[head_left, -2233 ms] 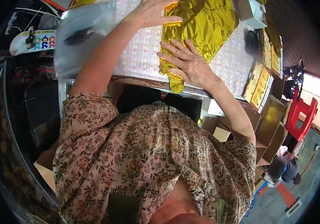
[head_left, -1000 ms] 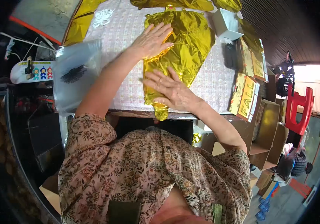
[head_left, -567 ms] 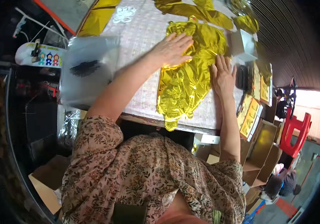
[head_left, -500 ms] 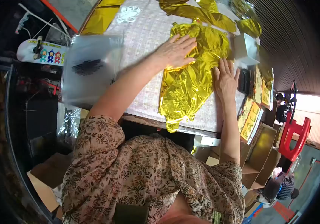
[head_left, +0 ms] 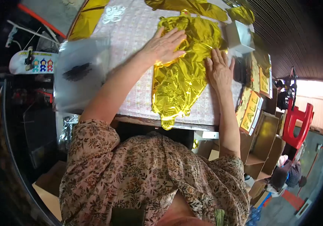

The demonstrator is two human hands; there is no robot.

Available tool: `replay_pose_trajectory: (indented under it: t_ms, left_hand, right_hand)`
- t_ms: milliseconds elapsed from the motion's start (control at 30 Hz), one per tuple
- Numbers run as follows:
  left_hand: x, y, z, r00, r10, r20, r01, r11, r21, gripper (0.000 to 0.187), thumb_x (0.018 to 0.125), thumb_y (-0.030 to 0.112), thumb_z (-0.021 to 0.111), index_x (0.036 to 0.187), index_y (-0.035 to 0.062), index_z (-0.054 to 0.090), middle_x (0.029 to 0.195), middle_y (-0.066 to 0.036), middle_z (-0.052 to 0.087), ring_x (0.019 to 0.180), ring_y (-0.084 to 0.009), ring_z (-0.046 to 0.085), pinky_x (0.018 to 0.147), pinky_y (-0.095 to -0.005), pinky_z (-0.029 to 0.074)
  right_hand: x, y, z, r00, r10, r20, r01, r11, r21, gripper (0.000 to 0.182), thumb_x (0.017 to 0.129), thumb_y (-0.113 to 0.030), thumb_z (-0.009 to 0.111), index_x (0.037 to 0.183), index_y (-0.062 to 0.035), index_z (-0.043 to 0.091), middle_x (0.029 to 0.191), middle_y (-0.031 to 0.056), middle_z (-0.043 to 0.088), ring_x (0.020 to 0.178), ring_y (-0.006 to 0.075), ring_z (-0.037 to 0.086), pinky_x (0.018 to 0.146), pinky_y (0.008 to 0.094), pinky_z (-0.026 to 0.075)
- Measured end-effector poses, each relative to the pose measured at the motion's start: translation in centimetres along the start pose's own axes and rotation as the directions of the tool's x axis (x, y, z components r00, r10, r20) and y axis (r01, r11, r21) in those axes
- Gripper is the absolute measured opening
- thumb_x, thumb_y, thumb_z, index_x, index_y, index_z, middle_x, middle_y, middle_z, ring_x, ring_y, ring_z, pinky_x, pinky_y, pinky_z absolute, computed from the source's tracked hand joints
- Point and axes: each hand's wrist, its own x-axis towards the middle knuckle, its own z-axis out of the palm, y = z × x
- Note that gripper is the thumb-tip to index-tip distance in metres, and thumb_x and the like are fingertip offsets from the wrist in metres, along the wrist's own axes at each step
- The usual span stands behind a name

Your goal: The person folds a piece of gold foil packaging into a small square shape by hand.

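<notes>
A crinkled gold foil balloon (head_left: 180, 81) lies flat on the patterned cloth of the table, its narrow tab hanging at the front edge. My left hand (head_left: 167, 45) is open and pressed flat on the balloon's upper left part, fingers spread. At the balloon's right edge rests my right hand (head_left: 220, 71), also open, its fingertips touching the foil and its palm over the cloth. Neither hand grips anything. More gold foil pieces (head_left: 191, 8) lie at the far side of the table.
A clear plastic sheet (head_left: 91, 56) covers the table's left side. Along the right stand a white box (head_left: 240, 37), a black object (head_left: 240, 69) and boxes lettered "FALL" (head_left: 250, 116). Farther right are open cardboard boxes (head_left: 266, 130) and a red plastic stool (head_left: 298, 122).
The whole scene has shifted left and slightly up as the camera turned. Both hands keep nearly the same places on the foil balloon.
</notes>
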Motion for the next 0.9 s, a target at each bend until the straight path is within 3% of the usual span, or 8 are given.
replay_pose_trajectory:
  t_ms: [200,233,333,367,467,567,767,900]
  left_hand:
    - [0.2,-0.3,0.7,0.999,-0.017,-0.034,0.018,1.000,0.018,0.073,0.108,0.057,0.038,0.166,0.0157,0.024,0.174,-0.002,0.019,0.161,-0.0209,0.014,0.131,-0.0524,0.007]
    - [0.3,-0.2,0.8,0.999,-0.023,-0.040,0.023,1.000,0.012,0.072,0.108,0.057,0.038,0.166,0.0155,0.025,0.174,-0.002,0.020,0.161,-0.0210,0.015,0.131,-0.0525,0.008]
    - [0.2,-0.4,0.8,0.999,-0.006,-0.039,0.007,0.999,0.036,0.072,0.108,0.056,0.039,0.166,0.0157,0.025,0.174,-0.002,0.020,0.161,-0.0215,0.016,0.131,-0.0526,0.009]
    - [0.2,-0.5,1.0,0.998,0.011,-0.067,-0.009,1.000,0.029,0.071,0.108,0.055,0.040,0.166,0.0147,0.026,0.174,-0.002,0.022,0.160,-0.0222,0.017,0.131,-0.0534,0.010]
    - [0.1,-0.4,1.1,0.996,0.010,-0.088,-0.010,1.000,0.005,0.067,0.109,0.053,0.040,0.166,0.0202,0.026,0.173,-0.003,0.022,0.160,-0.0234,0.018,0.130,-0.0561,0.010]
    - [0.1,-0.2,0.7,0.997,0.040,-0.062,-0.037,0.998,0.053,0.061,0.109,0.051,0.039,0.165,0.0287,0.028,0.173,-0.005,0.023,0.160,-0.0266,0.019,0.129,-0.0604,0.010]
    - [0.2,-0.4,1.0,0.994,0.063,-0.091,-0.059,0.997,0.046,0.056,0.109,0.049,0.041,0.163,0.0373,0.031,0.171,-0.007,0.025,0.159,-0.0306,0.021,0.127,-0.0651,0.012]
    - [0.0,-0.4,0.9,0.993,0.057,-0.102,-0.055,0.998,0.023,0.054,0.109,0.049,0.041,0.162,0.0376,0.034,0.171,-0.007,0.025,0.159,-0.0299,0.021,0.126,-0.0655,0.012]
  right_hand:
    - [0.4,0.7,0.0,1.000,0.022,-0.019,-0.019,0.986,0.163,0.045,0.107,-0.036,0.054,0.144,-0.0128,0.060,0.153,0.0066,0.057,0.147,0.0296,0.045,0.124,0.0545,0.024]
    - [1.0,1.0,-0.1,0.991,0.019,-0.134,0.021,0.957,0.290,0.043,0.102,-0.032,0.062,0.140,-0.0102,0.063,0.144,0.0144,0.062,0.137,0.0369,0.055,0.115,0.0510,0.039]
    - [2.9,0.4,-3.3,0.979,0.202,-0.019,-0.176,0.891,0.419,0.042,0.097,-0.027,0.067,0.134,-0.0061,0.065,0.128,0.0255,0.068,0.118,0.0452,0.064,0.099,0.0494,0.051]
    - [4.3,1.4,-1.6,0.976,0.206,-0.073,-0.148,0.868,0.473,0.041,0.093,-0.028,0.070,0.123,0.0008,0.067,0.111,0.0318,0.071,0.103,0.0504,0.067,0.089,0.0509,0.055]
    - [8.1,1.5,-0.6,0.934,0.348,0.082,-0.353,0.861,0.365,0.044,0.092,-0.032,0.071,0.111,0.0076,0.066,0.103,0.0342,0.071,0.101,0.0503,0.069,0.089,0.0514,0.056]
    - [11.3,1.8,1.2,0.897,0.433,0.091,-0.437,0.834,0.335,0.054,0.089,-0.038,0.072,0.112,0.0107,0.063,0.106,0.0344,0.070,0.106,0.0491,0.068,0.092,0.0515,0.055]
    - [14.2,0.8,2.1,0.879,0.477,0.000,-0.450,0.828,0.334,0.064,0.085,-0.035,0.071,0.127,0.0104,0.053,0.116,0.0329,0.068,0.118,0.0467,0.065,0.100,0.0518,0.052]
    - [15.5,1.2,2.5,0.891,0.445,-0.086,-0.391,0.851,0.350,0.055,0.083,-0.029,0.072,0.122,0.0089,0.061,0.113,0.0312,0.071,0.113,0.0459,0.068,0.096,0.0504,0.054]
